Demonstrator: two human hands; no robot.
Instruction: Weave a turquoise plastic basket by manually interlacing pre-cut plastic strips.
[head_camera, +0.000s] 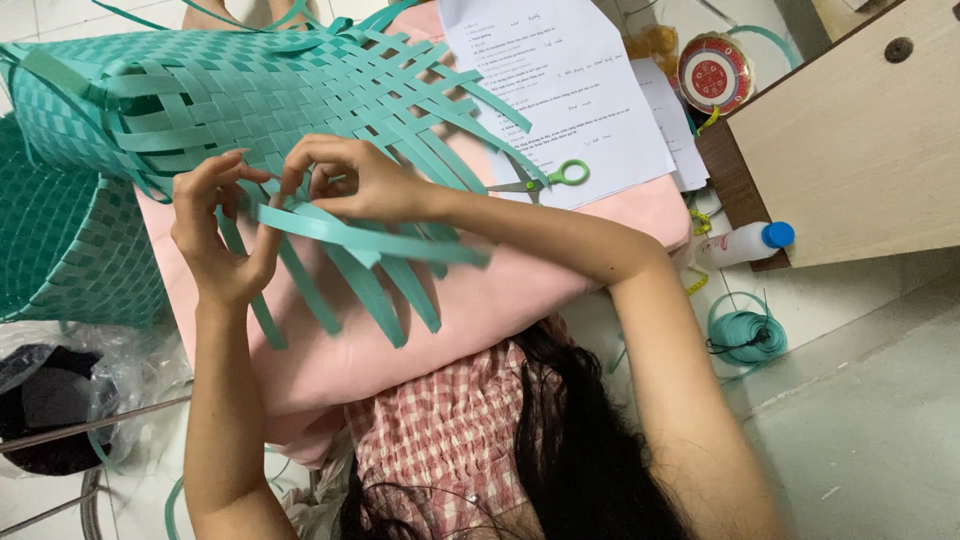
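A half-woven teal basket (200, 100) of flat plastic strips lies on its side on a pink cushion (440, 320). Its loose strip ends (370, 270) fan out toward me. My left hand (215, 235) pinches the strips at the woven edge, fingers curled around one. My right hand (345, 180) grips a strip right beside it, thumb and fingertips closed on it. Both hands touch the weave close together.
Green-handled scissors (545, 180) lie on printed sheets of paper (560, 80) behind the basket. A second teal basket (60, 250) stands at left. A white bottle with a blue cap (745, 243), a coil of teal strip (747, 335), a round tin (713, 72) and a wooden board (860, 150) are at right.
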